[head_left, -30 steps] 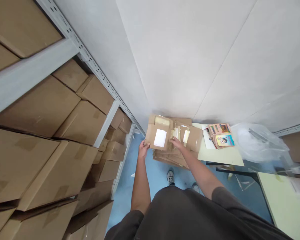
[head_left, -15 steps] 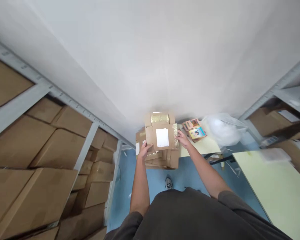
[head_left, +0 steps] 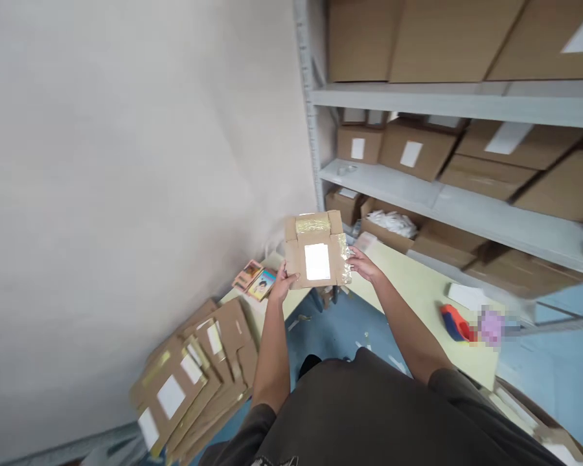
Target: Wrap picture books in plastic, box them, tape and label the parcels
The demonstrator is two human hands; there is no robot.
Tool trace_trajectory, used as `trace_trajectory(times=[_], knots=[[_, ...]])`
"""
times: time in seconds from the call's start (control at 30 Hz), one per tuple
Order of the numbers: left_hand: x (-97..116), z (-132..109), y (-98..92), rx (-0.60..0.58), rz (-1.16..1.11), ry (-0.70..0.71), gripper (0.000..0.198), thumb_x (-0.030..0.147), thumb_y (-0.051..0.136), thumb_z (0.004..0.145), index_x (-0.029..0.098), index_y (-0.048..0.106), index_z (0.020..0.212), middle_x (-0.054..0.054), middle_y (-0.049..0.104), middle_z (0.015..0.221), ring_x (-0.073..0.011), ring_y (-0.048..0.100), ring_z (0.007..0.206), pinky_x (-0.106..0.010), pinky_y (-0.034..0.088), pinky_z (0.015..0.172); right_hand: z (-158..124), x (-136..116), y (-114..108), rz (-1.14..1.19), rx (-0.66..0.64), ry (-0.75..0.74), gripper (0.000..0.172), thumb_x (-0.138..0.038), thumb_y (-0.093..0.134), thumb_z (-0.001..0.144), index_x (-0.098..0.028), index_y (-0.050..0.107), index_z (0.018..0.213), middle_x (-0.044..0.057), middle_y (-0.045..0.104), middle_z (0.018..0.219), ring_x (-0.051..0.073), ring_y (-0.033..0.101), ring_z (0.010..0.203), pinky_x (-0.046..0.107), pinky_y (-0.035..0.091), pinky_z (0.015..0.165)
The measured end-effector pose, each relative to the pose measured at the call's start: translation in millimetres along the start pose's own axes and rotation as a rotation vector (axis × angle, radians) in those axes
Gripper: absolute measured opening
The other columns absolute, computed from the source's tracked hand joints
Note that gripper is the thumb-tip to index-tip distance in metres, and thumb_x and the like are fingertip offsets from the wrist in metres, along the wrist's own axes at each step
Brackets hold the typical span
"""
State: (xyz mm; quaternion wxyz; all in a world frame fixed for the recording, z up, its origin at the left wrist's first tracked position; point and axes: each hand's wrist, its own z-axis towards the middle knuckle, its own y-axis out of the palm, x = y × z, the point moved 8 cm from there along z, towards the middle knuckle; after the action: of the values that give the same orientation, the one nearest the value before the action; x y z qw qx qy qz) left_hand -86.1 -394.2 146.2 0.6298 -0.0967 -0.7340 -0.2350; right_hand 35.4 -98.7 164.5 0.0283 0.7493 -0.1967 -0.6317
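Observation:
A flat piece of brown cardboard [head_left: 295, 255] with a white label [head_left: 317, 261] and shiny tape on its top and right edges is held up in front of me. My left hand [head_left: 284, 283] grips its lower left corner, thumb on the front face. Closed on the taped right edge is my right hand [head_left: 361, 263]. Behind and below the cardboard, two pale tables show, one to each side. Colourful booklets [head_left: 262, 285] lie on the left one, close to my left hand.
Flattened cardboard boxes [head_left: 194, 382] are piled at lower left. Shelves [head_left: 418, 194] with cartons stand at the right. A red and blue object [head_left: 457, 323] and a white item [head_left: 467, 297] lie on the right table [head_left: 412, 285]. The wall is at left.
The view has swung to the right, bringing the right-hand shelves and table into sight. Both hands still hold the cardboard; the pile and booklets now appear farther left.

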Motion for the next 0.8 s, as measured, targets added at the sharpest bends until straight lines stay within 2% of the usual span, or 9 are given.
trace_trajectory(times=[0.1, 0.2, 0.27, 0.37, 0.47, 0.57, 0.8], knots=[[-20.8, 44.0, 92.0, -0.176, -0.015, -0.065, 0.094, 0.031, 0.087, 0.069, 0.023, 0.051, 0.155, -0.012, 0.074, 0.130, -0.0277, 0.074, 0.109, -0.041, 0.058, 0.097, -36.1, -21.7, -83.9, 0.024, 0.160, -0.040, 0.062, -0.031, 0.084, 0.065, -0.030, 0.062, 0.123, -0.002, 0.072, 0.097, 0.017, 0.066, 0.083, 0.026, 0.052, 0.070], [-42.1, 79.1, 168.4, -0.331, -0.009, -0.126, 0.085, 0.032, 0.083, 0.073, 0.023, 0.054, 0.152, -0.011, 0.075, 0.128, -0.0275, 0.073, 0.111, -0.039, 0.057, 0.098, -72.1, -28.9, -148.0, 0.051, 0.330, -0.071, 0.064, -0.034, 0.084, 0.065, -0.030, 0.061, 0.124, -0.002, 0.070, 0.095, 0.017, 0.065, 0.082, 0.028, 0.052, 0.072], [-55.5, 99.6, 210.8, -0.422, 0.013, -0.159, 0.080, 0.032, 0.082, 0.073, 0.024, 0.057, 0.149, -0.010, 0.076, 0.128, -0.0281, 0.072, 0.116, -0.039, 0.057, 0.100, -93.6, -28.7, -179.7, 0.068, 0.449, -0.083, 0.063, -0.034, 0.084, 0.064, -0.030, 0.060, 0.123, -0.004, 0.067, 0.087, 0.017, 0.064, 0.078, 0.027, 0.051, 0.070], [-73.2, 127.3, 264.5, -0.545, 0.019, -0.201, 0.077, 0.032, 0.083, 0.072, 0.025, 0.060, 0.145, -0.010, 0.075, 0.131, -0.0295, 0.070, 0.122, -0.040, 0.056, 0.103, -117.7, -28.1, -211.3, 0.093, 0.595, -0.102, 0.063, -0.033, 0.082, 0.063, -0.030, 0.059, 0.121, -0.006, 0.063, 0.081, 0.017, 0.062, 0.076, 0.027, 0.049, 0.068], [-89.2, 152.2, 304.3, -0.632, -0.005, -0.247, 0.075, 0.032, 0.086, 0.071, 0.025, 0.063, 0.142, -0.010, 0.073, 0.136, -0.0295, 0.069, 0.125, -0.040, 0.055, 0.106, -132.1, -29.4, -230.2, 0.135, 0.713, -0.123, 0.061, -0.031, 0.082, 0.063, -0.030, 0.057, 0.119, -0.006, 0.061, 0.082, 0.017, 0.061, 0.078, 0.027, 0.048, 0.068], [-105.9, 172.9, 331.1, -0.703, -0.016, -0.300, 0.077, 0.034, 0.090, 0.068, 0.024, 0.063, 0.140, -0.011, 0.073, 0.136, -0.0287, 0.071, 0.122, -0.041, 0.055, 0.106, -139.5, -29.6, -240.8, 0.139, 0.807, -0.123, 0.058, -0.030, 0.081, 0.065, -0.030, 0.057, 0.117, -0.006, 0.060, 0.083, 0.017, 0.062, 0.079, 0.027, 0.049, 0.069], [-133.5, 195.3, 362.7, -0.761, -0.059, -0.389, 0.084, 0.032, 0.094, 0.061, 0.022, 0.062, 0.138, -0.010, 0.079, 0.119, -0.0265, 0.077, 0.104, -0.042, 0.059, 0.099, -147.2, -14.7, -259.6, 0.103, 0.933, -0.100, 0.056, -0.032, 0.078, 0.067, -0.031, 0.061, 0.121, -0.002, 0.066, 0.090, 0.020, 0.067, 0.085, 0.028, 0.052, 0.072]])
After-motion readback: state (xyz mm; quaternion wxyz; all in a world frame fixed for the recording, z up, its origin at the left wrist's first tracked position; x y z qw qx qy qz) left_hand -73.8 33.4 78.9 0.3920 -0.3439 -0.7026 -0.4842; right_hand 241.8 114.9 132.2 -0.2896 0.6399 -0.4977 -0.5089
